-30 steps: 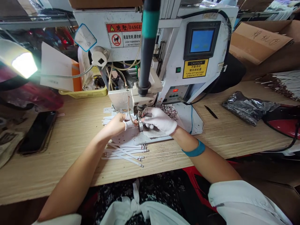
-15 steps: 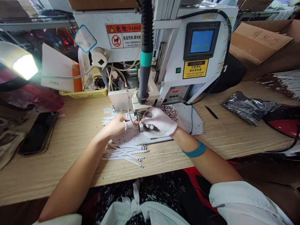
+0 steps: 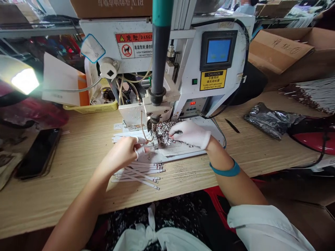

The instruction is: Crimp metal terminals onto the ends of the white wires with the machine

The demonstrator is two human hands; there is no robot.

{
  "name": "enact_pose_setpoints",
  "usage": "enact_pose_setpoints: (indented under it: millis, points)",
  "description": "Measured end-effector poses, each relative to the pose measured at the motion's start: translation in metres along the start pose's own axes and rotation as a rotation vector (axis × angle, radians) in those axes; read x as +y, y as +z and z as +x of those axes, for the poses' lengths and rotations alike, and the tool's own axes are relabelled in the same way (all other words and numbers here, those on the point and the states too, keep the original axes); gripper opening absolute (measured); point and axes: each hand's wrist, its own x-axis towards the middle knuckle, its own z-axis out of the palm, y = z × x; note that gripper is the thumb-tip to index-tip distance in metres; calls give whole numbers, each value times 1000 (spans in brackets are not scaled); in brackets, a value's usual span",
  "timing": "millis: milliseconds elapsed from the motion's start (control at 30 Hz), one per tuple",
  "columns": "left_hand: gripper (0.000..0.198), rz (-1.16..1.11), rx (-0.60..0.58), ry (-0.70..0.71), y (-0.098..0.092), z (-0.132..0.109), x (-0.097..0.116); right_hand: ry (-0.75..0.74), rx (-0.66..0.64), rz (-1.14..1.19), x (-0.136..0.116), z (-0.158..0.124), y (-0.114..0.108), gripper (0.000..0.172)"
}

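My left hand, with white covers on some fingers, is just left of a small metal block under the machine's soldering head. Its thumb and forefinger are apart, and no held thing shows between them. My right hand, in a white glove, has its fingertips drawn together at the right side of a heap of tiny brown-and-white parts; whatever is in the pinch is too small to make out. White strips with small metal-like ends lie crossed below my left hand. More white strips lie behind it.
The white machine stands directly ahead, with a thick grey tube above the work. A lit lamp and a phone are at left. On the right lie a black pointed tool and a silvery bag.
My right hand has moved right, from the metal block to the heap of parts. My left hand has drawn back left and slightly down. The soldering head is now clear of my fingers.
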Motion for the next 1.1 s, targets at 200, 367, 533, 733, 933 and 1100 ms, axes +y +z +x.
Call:
enact_pose_setpoints:
  millis: [200,367,533,733,933,1100]
  points:
    - [20,203,220,27,18,20,-13,-66,106,-163,0,8,18,16]
    - [18,38,182,46,22,27,-15,-33,140,-135,-5,14,32,15]
    - [18,-27,156,9,12,23,-11,27,208,166,-10,12,28,11]
    - [31,-239,58,87,8,22,-13,122,-2,911,-15,12,32,14]
    - [35,-390,39,102,9,21,-14,143,-12,1040,-22,15,43,13]
    - [37,-475,43,62,10,22,-10,167,-41,1000,-27,17,43,13]
